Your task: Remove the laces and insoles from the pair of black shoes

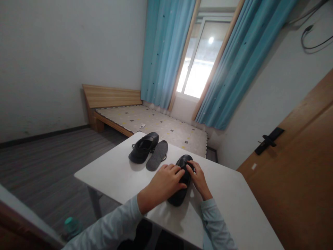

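Just below the centre of the frame, a black leather shoe [182,180] lies on the white table [117,177], its toe pointing away towards the window. The person's left hand [166,182] is laid over the shoe's middle from the left, fingers curled across the upper, apparently pressing it down so that it keeps steady. The right hand [198,177] comes in from the right with its fingertips at the shoe's opening, seemingly working at the tongue or the inside; whether it pinches anything cannot be told. Up and to the left of the hands, the second shoe [143,148] rests on the table with a grey insole [157,155] just beside it, lying flat. Behind the table a bare bed [156,123] stands under blue curtains [166,52].
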`<state>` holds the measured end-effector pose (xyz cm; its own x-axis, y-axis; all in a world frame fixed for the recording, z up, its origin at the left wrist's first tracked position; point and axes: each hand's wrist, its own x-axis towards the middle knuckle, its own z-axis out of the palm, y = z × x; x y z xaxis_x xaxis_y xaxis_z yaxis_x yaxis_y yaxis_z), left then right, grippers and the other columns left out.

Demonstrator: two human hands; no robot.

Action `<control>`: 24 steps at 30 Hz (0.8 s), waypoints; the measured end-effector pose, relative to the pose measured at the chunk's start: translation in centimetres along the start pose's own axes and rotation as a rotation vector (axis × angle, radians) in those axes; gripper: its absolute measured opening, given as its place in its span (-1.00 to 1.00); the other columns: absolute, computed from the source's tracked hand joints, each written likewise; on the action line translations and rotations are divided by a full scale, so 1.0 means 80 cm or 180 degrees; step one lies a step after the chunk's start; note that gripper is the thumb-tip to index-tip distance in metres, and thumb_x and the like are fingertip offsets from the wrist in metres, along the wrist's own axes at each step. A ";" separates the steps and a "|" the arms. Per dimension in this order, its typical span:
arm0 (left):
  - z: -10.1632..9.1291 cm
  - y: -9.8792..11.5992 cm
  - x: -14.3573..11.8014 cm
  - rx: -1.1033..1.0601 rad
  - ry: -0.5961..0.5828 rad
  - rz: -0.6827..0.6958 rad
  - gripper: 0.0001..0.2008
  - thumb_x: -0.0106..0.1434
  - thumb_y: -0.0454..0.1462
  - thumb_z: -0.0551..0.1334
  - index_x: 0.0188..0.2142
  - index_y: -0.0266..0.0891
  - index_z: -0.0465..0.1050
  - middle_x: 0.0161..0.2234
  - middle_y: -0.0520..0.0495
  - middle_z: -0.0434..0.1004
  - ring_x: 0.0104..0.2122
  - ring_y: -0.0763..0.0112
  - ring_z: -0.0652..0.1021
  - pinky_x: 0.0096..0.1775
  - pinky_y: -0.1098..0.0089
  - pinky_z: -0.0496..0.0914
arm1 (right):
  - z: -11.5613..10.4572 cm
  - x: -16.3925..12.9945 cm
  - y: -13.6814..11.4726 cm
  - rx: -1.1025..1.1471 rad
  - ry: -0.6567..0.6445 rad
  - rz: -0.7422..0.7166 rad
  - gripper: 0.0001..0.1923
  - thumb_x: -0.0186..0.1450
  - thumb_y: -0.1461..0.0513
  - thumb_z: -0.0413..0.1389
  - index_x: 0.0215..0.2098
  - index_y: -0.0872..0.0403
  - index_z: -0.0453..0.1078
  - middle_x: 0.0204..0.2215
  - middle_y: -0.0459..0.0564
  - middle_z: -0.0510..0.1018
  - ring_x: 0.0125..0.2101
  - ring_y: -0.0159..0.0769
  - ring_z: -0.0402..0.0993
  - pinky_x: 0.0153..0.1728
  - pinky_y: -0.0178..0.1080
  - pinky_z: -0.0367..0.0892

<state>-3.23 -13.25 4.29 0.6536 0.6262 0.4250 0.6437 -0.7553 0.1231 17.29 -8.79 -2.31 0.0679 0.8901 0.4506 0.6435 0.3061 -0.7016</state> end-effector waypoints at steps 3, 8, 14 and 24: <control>0.023 0.018 -0.008 0.0018 -0.0197 0.0201 -0.52 0.10 -0.08 0.28 -0.03 -0.22 0.27 -0.14 -0.11 0.45 -0.12 0.19 0.41 -0.12 0.19 0.28 | 0.000 0.000 0.000 0.0008 0.0009 -0.0007 -0.61 0.22 0.03 0.01 -0.12 0.10 0.39 -0.08 0.14 0.44 -0.01 -0.11 0.31 0.05 -0.04 0.17; 0.061 0.034 -0.016 0.0387 -0.0145 0.0045 -0.62 0.23 -0.22 0.15 0.03 -0.27 0.20 -0.23 -0.15 0.44 -0.16 0.16 0.40 -0.09 0.07 0.26 | 0.001 0.001 0.000 -0.0006 0.0011 0.0012 -0.61 0.22 0.04 0.01 -0.13 0.11 0.39 -0.08 0.14 0.44 -0.01 -0.11 0.30 0.04 -0.03 0.17; 0.062 0.038 -0.015 0.0463 -0.0233 -0.0070 -0.69 0.31 -0.29 0.02 0.04 -0.23 0.19 -0.25 -0.18 0.41 -0.19 0.17 0.40 -0.30 0.24 0.34 | 0.000 0.000 -0.004 0.0008 -0.0016 -0.0001 -0.62 0.24 0.04 -0.01 -0.13 0.10 0.39 -0.07 0.13 0.43 0.00 -0.12 0.30 0.06 -0.03 0.15; 0.048 0.022 -0.006 0.0116 -0.0750 0.0071 -0.47 0.07 -0.26 0.33 0.00 -0.21 0.18 -0.23 -0.11 0.43 -0.16 0.20 0.40 -0.29 0.29 0.39 | -0.003 0.000 -0.001 0.0101 0.0151 0.0161 -0.65 0.23 0.04 -0.01 -0.19 0.10 0.41 -0.17 0.11 0.48 -0.11 -0.12 0.38 -0.14 -0.08 0.32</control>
<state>-0.87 -14.17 0.87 0.7400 0.6404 0.2057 0.6391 -0.7648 0.0816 17.42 -8.87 -2.12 0.1361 0.8880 0.4392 0.6138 0.2724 -0.7410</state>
